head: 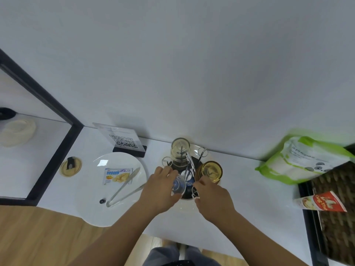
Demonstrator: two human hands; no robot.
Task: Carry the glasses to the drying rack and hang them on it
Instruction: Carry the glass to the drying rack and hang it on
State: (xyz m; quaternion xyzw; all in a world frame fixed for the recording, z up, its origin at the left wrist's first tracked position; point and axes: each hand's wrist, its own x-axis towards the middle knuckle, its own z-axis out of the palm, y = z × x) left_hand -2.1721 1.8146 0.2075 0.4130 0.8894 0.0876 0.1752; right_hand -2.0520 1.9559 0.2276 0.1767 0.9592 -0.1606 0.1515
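A round metal drying rack [202,152] with looped wire prongs stands on the white counter against the wall. One clear glass [180,150] hangs upside down on its far prong. An amber glass [211,170] hangs upside down on its right side. My left hand [160,189] grips a third clear glass [179,186], tilted over the rack's near left side. My right hand [212,196] reaches to the rack's near edge, fingertips at a wire prong [195,192]; whether it grips the prong is unclear.
A white plate [92,198] with metal tongs [123,189] and a snack packet [117,175] lies to the left. Behind it stands a QR-code sign [123,140]. A green and white bag [301,164], a woven basket [338,198] and a red packet [322,201] sit to the right.
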